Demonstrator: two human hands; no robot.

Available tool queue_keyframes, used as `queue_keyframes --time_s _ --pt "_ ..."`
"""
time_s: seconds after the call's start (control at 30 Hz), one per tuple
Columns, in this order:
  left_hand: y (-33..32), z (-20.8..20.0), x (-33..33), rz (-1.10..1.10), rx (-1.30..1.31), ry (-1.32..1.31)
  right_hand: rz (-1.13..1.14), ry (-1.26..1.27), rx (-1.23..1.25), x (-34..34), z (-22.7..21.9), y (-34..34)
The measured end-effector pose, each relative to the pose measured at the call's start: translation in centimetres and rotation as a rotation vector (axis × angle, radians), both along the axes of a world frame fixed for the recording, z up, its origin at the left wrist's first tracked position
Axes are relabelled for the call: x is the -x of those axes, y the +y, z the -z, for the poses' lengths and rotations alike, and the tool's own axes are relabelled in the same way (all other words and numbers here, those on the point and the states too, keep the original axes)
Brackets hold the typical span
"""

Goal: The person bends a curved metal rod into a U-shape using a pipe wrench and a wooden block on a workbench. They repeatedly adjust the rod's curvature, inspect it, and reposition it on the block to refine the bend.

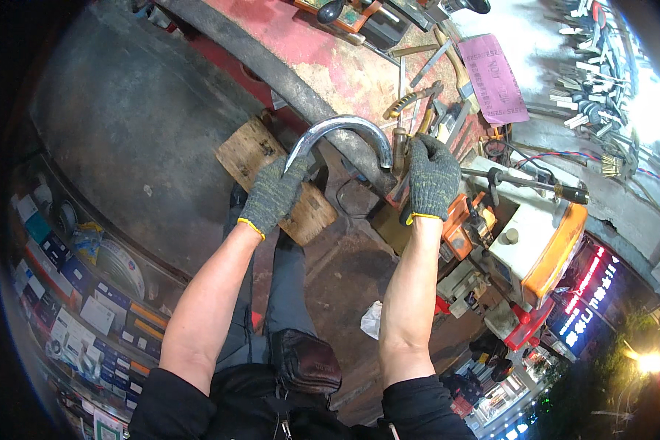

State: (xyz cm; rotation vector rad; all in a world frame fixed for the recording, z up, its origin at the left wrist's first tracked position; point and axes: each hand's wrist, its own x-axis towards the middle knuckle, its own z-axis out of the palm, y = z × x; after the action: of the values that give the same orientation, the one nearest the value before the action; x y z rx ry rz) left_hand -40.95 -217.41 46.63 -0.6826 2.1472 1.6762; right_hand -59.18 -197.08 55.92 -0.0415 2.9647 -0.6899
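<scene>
Head view: close to the lower edge, a dark pouch [308, 359] at the waist; just beyond, grey trousers [290, 286] and, between these and the bare right forearm [407, 293], a crumpled white scrap [372, 320] low down; farther out, in the gloved left hand [275, 192], one end of a shiny curved metal bar [339, 125], with fingers wrapped snugly around it; from that grip, a smooth arch like an upside-down U, running across to a bare end in front of the bench [345, 70], at its near edge, just beside a stubby metal cylinder [400, 150]; on the other side of the cylinder, the gloved right hand [434, 180], back of the glove toward the camera, fingers bent and directed at the tools; cannot tell whether pinching anything there; behind the left hand, a worn wooden block [246, 150], set at a slant; right of the right hand, a white-and-orange machine [524, 227] and a dark-handled rod [532, 181]; off to the left, a display of packaged goods [88, 330]; up on the bench, beyond the hands, a tool with a curved, brass-coloured handle [411, 99]; past that, a pink printed sheet [493, 77]; at upper right, bunches of key-like metal pieces [594, 81]; farthest, a lit sign [587, 301] and a bright yellowish lamp [649, 361].
</scene>
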Motion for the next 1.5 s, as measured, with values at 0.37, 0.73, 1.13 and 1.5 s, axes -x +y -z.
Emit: queue_keyframes --time_s 0.37,0.73,1.13,1.5 --pt "0.1 1.0 -0.5 0.005 -0.014 0.015 0.036 -0.071 -0.123 1.3 -1.2 0.8" --pt "0.6 -0.2 0.1 -0.273 -0.127 0.155 -0.121 0.133 -0.015 7.5 -1.9 -3.5" --pt "0.3 -0.7 0.4 -0.311 -0.246 -0.081 -0.498 0.062 -0.753 24.5 7.7 -3.8" --pt "0.5 0.4 -0.3 -0.257 -0.081 0.190 -0.111 -0.320 0.593 3.7 -4.3 -4.1"
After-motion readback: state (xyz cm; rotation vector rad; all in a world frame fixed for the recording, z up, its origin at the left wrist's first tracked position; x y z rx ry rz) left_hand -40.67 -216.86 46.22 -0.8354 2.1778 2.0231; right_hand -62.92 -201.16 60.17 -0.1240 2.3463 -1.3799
